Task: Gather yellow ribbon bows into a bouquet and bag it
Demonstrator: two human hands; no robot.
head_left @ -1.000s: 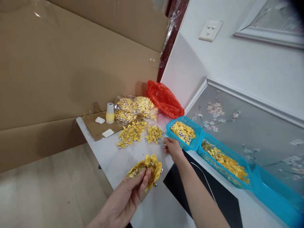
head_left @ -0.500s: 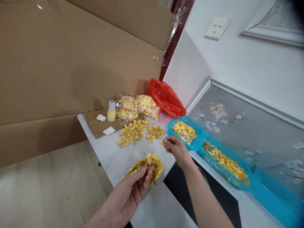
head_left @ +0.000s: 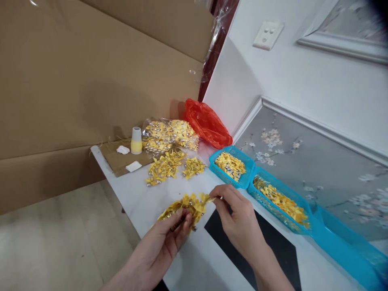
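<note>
From where I'm standing, the work is looking well under way yet far from used up. The person's left hand (head_left: pixel 162 242) is pinching a thick gold-yellow bundle (head_left: pixel 194 204) between thumb and fingers, holding it above the white worktop (head_left: pixel 133 202), and silvery beads are showing along its edge. The right hand (head_left: pixel 238 216) is meeting it at the right-hand edge, thumb and forefinger closing on a slim yellow piece (head_left: pixel 207 198); whether that piece is joined to the bundle or only resting against it, I'm not able to tell. A good many pieces seem to be sitting gathered in the left hand, judging by how full the bundle is looking, though I can't be counting them. Plenty is remaining outside the hands: beyond them a larger heap (head_left: pixel 165 167) and a smaller heap (head_left: pixel 193 167) are lying side by side, while a clear bag (head_left: pixel 169 135) behind is bulging with similar yellow bits. To the right, the nearer blue basket (head_left: pixel 220 180) and the longer blue basket (head_left: pixel 265 205) are both holding more. So, to my eye, one handful is standing well built up, the larger share of the yellow stock lying apart from it.
</note>
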